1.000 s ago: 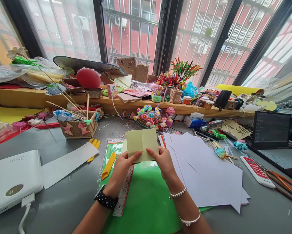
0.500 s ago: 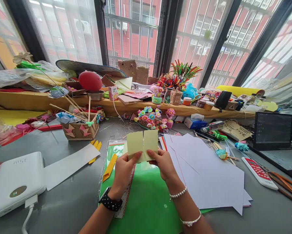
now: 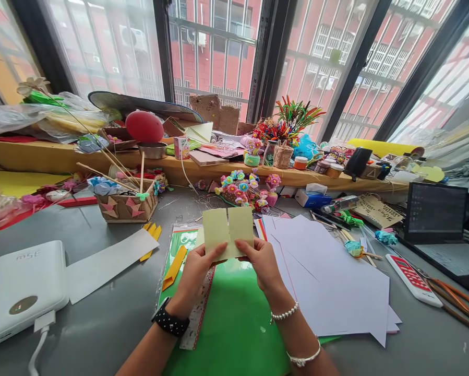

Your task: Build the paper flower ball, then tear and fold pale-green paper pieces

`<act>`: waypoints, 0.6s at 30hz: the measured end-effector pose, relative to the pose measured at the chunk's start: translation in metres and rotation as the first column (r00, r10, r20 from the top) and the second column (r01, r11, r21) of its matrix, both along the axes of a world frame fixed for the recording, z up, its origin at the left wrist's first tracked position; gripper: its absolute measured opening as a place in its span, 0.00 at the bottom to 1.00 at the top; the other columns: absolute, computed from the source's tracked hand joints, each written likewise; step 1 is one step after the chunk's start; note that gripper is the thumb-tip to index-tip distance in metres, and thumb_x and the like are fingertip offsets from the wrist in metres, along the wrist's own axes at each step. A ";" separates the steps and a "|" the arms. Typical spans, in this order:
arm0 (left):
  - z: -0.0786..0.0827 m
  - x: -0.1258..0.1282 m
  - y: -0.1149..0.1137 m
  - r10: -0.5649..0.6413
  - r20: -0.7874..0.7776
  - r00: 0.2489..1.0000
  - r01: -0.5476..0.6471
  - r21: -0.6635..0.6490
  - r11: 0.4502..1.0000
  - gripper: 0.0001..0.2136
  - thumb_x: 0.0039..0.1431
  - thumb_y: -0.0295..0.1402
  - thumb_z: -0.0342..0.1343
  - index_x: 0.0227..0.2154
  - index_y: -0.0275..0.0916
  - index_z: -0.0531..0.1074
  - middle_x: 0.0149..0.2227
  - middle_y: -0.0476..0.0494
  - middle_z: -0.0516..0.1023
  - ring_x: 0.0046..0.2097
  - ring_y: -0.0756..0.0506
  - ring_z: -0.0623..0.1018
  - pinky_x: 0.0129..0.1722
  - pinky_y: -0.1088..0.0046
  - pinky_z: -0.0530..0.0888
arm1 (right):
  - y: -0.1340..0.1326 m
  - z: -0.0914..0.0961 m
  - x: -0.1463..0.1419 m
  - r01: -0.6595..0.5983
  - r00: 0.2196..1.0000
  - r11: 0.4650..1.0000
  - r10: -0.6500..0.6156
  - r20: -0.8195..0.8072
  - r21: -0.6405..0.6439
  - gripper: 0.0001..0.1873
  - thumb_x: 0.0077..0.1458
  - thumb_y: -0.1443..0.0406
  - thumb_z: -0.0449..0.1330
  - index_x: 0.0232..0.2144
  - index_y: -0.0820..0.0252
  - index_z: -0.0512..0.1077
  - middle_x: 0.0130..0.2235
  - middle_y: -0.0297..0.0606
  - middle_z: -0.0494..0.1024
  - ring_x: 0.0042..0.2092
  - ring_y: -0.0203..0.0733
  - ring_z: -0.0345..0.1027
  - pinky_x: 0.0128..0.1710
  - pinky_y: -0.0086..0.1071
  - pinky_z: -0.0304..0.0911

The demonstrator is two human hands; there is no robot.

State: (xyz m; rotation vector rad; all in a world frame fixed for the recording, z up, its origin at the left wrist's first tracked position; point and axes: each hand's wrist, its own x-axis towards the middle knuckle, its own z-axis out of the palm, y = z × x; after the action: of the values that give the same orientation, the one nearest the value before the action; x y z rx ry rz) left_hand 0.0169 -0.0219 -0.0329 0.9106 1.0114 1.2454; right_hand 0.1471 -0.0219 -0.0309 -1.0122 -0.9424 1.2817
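Note:
Pale yellow-green paper [image 3: 216,227], with a narrow slit down its middle, is held up over the green folder [image 3: 234,318]. My left hand [image 3: 197,263] pinches its lower left part, thumb in front. My right hand [image 3: 260,261] grips the lower right part the same way. Whether the two halves join at the bottom is hard to see between the thumbs. Beneath my left wrist lies a patterned ruler [image 3: 198,318]. A folded yellow paper strip [image 3: 174,268] rests on the folder left of that hand.
White paper sheets [image 3: 336,282] spread at the right, beside a calculator [image 3: 413,279], scissors [image 3: 453,297] and a laptop [image 3: 437,224]. A power bank [image 3: 25,290] and a grey-white strip [image 3: 109,266] lie left. A cardboard basket [image 3: 127,208] stands behind them.
The view has shifted slightly. Both hands keep the same hold on the paper, and the slit looks about as narrow as before.

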 end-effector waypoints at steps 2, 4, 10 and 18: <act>0.003 -0.001 -0.001 -0.044 -0.021 0.999 0.044 -0.018 0.999 0.15 0.39 0.34 0.62 0.31 0.31 0.74 0.34 0.41 0.78 0.32 0.47 0.75 0.32 0.75 0.72 | 0.000 0.000 0.002 0.017 1.000 1.000 -0.018 0.019 0.021 0.14 0.37 0.61 0.63 0.27 0.68 0.73 0.26 0.38 0.75 0.26 0.34 0.66 0.26 0.28 0.64; 0.005 -0.002 -0.001 -0.059 -0.031 0.998 0.058 -0.025 0.998 0.14 0.39 0.34 0.62 0.31 0.31 0.74 0.33 0.41 0.78 0.31 0.48 0.75 0.31 0.76 0.72 | 0.000 0.001 0.003 0.014 0.999 1.000 -0.015 0.039 0.021 0.15 0.37 0.60 0.63 0.26 0.68 0.73 0.25 0.38 0.75 0.26 0.34 0.66 0.26 0.28 0.64; 0.002 -0.002 0.000 -0.005 -0.014 1.000 0.005 0.008 1.000 0.14 0.39 0.34 0.62 0.32 0.33 0.74 0.31 0.43 0.78 0.30 0.49 0.76 0.31 0.77 0.72 | 0.000 0.005 0.003 -0.028 0.998 0.999 0.029 0.048 -0.017 0.14 0.37 0.61 0.64 0.23 0.68 0.73 0.21 0.35 0.73 0.20 0.31 0.66 0.22 0.25 0.61; 0.000 0.002 -0.001 0.074 0.008 0.997 -0.074 0.027 0.997 0.14 0.38 0.34 0.62 0.30 0.33 0.74 0.30 0.44 0.79 0.30 0.49 0.76 0.32 0.77 0.72 | -0.003 0.006 -0.001 0.003 0.998 0.998 -0.007 -0.057 -0.059 0.15 0.34 0.61 0.65 0.24 0.67 0.73 0.21 0.35 0.73 0.20 0.31 0.65 0.22 0.25 0.60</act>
State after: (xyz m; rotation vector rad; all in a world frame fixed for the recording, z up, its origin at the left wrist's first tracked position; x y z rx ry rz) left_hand 0.0193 -0.0231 -0.0328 0.8962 1.0329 1.3265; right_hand 0.1457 -0.0248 -0.0251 -1.0174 -0.8624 1.3340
